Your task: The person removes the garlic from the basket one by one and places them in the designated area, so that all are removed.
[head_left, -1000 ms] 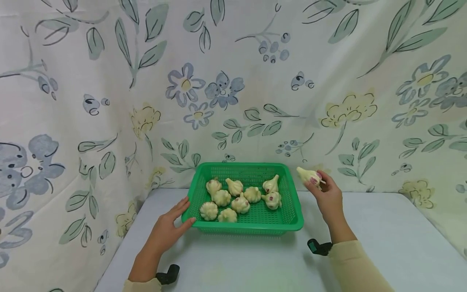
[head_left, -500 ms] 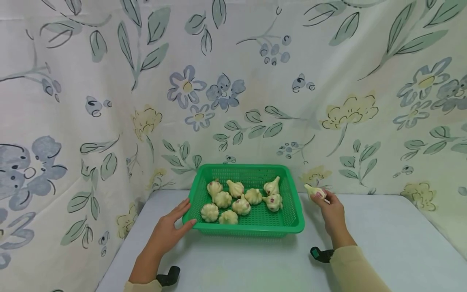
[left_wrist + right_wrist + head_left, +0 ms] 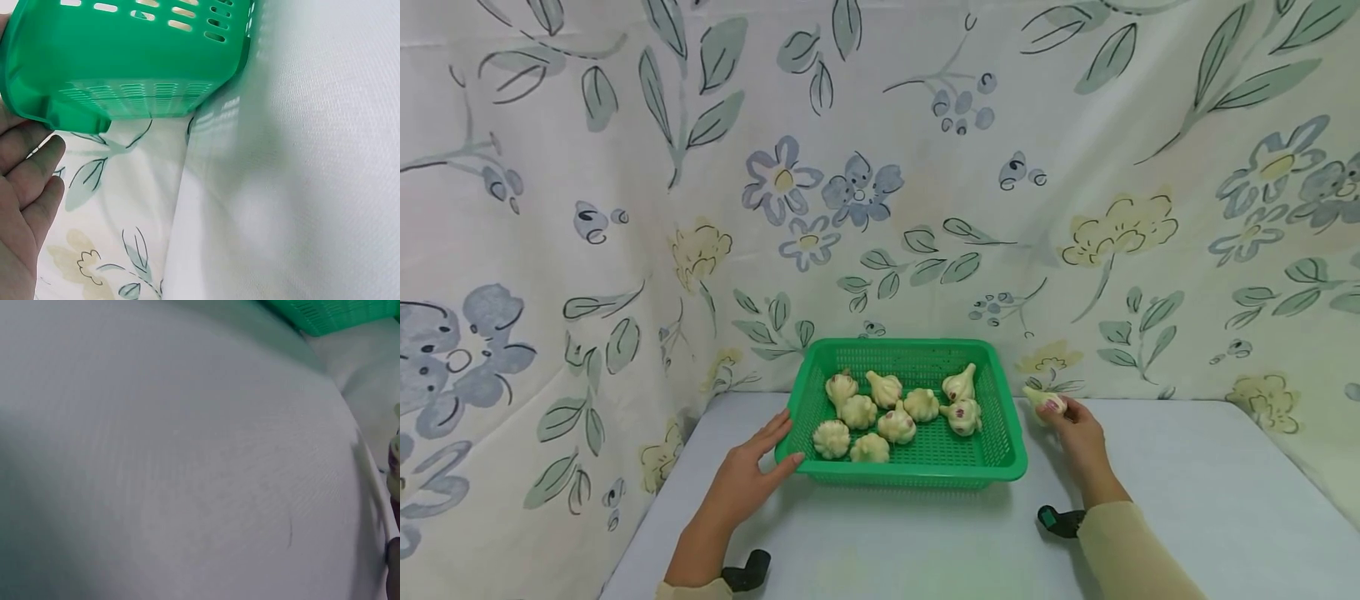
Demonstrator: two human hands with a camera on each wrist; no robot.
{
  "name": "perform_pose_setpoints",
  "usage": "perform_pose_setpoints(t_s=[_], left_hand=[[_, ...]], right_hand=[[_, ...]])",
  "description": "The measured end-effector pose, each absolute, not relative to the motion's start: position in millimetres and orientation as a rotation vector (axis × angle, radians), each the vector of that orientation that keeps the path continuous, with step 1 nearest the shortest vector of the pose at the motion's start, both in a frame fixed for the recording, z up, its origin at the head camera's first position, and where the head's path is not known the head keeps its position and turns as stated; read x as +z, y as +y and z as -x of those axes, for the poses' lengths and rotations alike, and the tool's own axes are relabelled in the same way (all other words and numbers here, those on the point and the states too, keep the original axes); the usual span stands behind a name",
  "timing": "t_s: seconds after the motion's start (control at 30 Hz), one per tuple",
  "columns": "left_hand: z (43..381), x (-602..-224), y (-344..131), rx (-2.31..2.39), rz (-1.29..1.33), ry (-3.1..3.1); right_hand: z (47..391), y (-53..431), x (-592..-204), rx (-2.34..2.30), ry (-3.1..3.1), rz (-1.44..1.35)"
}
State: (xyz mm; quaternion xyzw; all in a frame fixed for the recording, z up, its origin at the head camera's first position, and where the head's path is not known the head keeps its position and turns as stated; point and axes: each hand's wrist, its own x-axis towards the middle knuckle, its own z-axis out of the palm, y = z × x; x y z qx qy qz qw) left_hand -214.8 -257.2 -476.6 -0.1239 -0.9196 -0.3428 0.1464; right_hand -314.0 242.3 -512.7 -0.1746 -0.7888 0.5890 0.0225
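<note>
A garlic bulb (image 3: 1043, 402), pale with purple patches, is pinched between the thumb and fingers of my right hand (image 3: 1084, 443), beyond the right side of a green plastic basket (image 3: 910, 470). Its stem points left and toward the back cloth. The right wrist view catches only a sliver of the garlic bulb (image 3: 394, 469) at its right edge. My left hand (image 3: 745, 482) rests at the basket's left front corner, fingers and thumb extended along the rim. From the left wrist, loosely straight fingers (image 3: 40, 169) show beside the rim. Several garlic bulbs (image 3: 897, 425) lie inside the basket.
The basket stands on a white-covered table (image 3: 895, 550). Behind and to the left hangs a floral cloth (image 3: 925, 192), close to the basket's back. Inside the basket, bulbs crowd the left and middle, with two (image 3: 960, 400) at the right.
My right hand has lowered the garlic bulb and shifted slightly right, away from the basket's rim. In the last half second it barely moves. The left hand stays at the basket.
</note>
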Motion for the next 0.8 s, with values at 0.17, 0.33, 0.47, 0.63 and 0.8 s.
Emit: perform_pose_setpoints(t_s=[0.17,0.33,0.47,0.63,0.8], left_hand=[[214.8,-476.2,-257.9,-0.985,0.352,-2.647],[214.4,-477.0,-257.4,-0.981,0.352,-2.650],[213.9,-477.0,-256.5,-0.988,0.354,-2.647],[214.6,-477.5,-256.3,-0.985,0.356,-2.642],[216.0,-479.4,-256.8,-0.980,0.351,-2.641]], right_hand=[[319.3,238.3,-513.9,1.828,-2.482,0.551],[321.7,233.4,-516.4,1.803,-2.503,0.529],[321.8,231.0,-517.4,1.771,-2.528,0.514],[320.4,228.1,-516.8,1.768,-2.520,0.505],[319.1,226.7,-514.9,1.715,-2.558,0.486]])
